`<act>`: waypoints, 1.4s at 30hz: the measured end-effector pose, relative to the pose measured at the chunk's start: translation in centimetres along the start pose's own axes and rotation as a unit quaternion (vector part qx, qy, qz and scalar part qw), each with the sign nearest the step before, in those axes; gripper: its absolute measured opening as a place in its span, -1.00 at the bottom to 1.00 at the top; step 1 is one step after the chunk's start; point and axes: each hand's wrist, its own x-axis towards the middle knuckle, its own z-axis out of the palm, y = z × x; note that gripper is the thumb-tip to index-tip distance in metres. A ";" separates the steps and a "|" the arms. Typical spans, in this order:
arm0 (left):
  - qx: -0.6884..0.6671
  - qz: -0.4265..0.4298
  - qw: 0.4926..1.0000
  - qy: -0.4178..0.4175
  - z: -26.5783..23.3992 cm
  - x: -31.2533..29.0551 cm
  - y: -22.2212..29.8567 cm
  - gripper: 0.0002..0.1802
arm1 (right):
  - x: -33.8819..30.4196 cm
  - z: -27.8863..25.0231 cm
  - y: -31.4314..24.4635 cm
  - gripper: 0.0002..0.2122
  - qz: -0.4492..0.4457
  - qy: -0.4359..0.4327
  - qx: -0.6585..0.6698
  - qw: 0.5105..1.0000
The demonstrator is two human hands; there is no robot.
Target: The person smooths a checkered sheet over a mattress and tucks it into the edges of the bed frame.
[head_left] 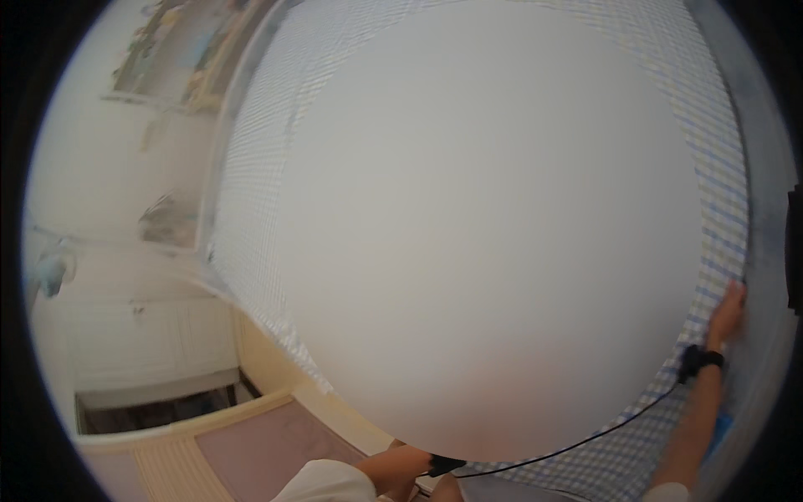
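A checked cloth (721,201) in white, blue and pale yellow covers a broad flat surface, seen around the edges of a large hazy patch that hides the middle of the view. My right hand (728,314) is at the cloth's right edge, against a grey border (765,276). Its fingers are small and smeared, so their grip is unclear. A black band (701,363) circles that wrist, and a thin black cable (606,432) trails from it. My left forearm (401,465) comes in at the bottom, with another black band (447,465); the haze hides my left hand.
White cabinets (155,339) stand at the left, over a dark gap. Pinkish panels with wooden trim (268,443) lie at the lower left. A cluttered shelf (171,54) is at the upper left. Something blue (719,433) shows beside my right forearm.
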 end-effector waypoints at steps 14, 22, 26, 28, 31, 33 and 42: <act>-0.140 0.016 0.983 0.121 1.4 42.3 9.3 -0.71 | -3.1 -2.8 -7.7 -0.61 -0.061 -0.001 0.069 0.996; 0.209 -0.066 0.958 0.184 6.4 65.2 5.1 -0.59 | -2.5 -2.8 -8.7 -0.55 -0.011 -0.154 0.036 0.987; 0.299 -0.108 0.884 0.344 7.3 70.3 -0.5 -0.71 | 0.1 -2.5 -13.1 -0.53 -0.011 -0.262 0.051 0.964; 0.280 -0.054 0.855 0.432 11.3 73.2 4.4 -0.70 | 14.4 -2.4 -17.4 -0.54 -0.139 -0.104 0.172 0.970; 0.186 -0.206 0.922 0.270 7.7 74.6 3.7 -0.75 | 26.4 -0.9 -25.7 -0.55 -0.226 -0.026 0.298 0.927; 0.251 -0.217 0.937 0.110 4.4 73.8 2.7 -0.78 | 24.7 0.9 -26.1 -0.56 -0.227 -0.030 0.316 0.921; 0.019 -0.095 0.968 0.229 5.6 73.3 0.4 -0.86 | -4.7 0.2 -7.1 -0.52 0.051 -0.282 -0.057 0.956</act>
